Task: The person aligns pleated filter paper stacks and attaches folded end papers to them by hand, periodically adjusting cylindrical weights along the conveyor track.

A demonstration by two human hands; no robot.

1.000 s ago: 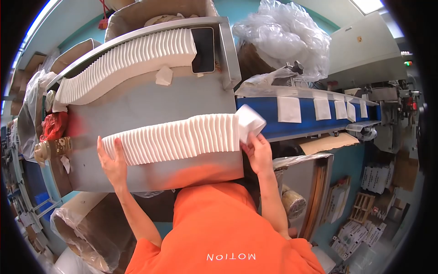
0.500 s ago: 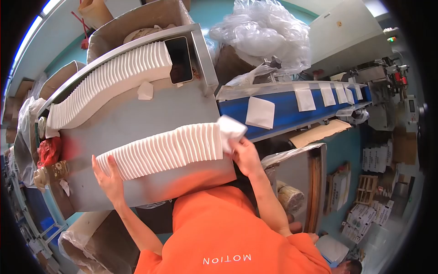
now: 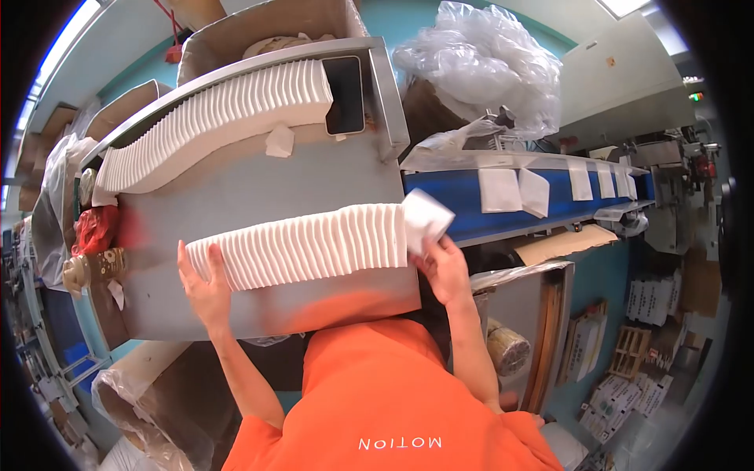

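A long row of folded white napkins (image 3: pixel 314 247) stands on edge across the grey metal table (image 3: pixel 259 192) in front of me. At its left end rests my left hand (image 3: pixel 206 294), fingers apart and touching the last napkins. Just past the right end, my right hand (image 3: pixel 446 275) pinches a single folded white napkin (image 3: pixel 428 216), slightly blurred and tilted against the row's end face. Beyond lies a second curved row of napkins (image 3: pixel 220 118) along the table's raised back edge. A small loose white piece (image 3: pixel 280 142) lies in front of that row.
A blue conveyor belt (image 3: pixel 463 224) runs off to the right with several napkins (image 3: pixel 499 190) on it. A dark phone-like slab (image 3: pixel 344 96) leans at the back corner. Clear plastic bags (image 3: pixel 487 63) sit behind the belt; a red bag (image 3: pixel 96 229) lies at the table's left.
The view has shifted, so the table appears further right. My right hand still holds its napkin at the row's end. Napkins on the belt are closer together near the hand.
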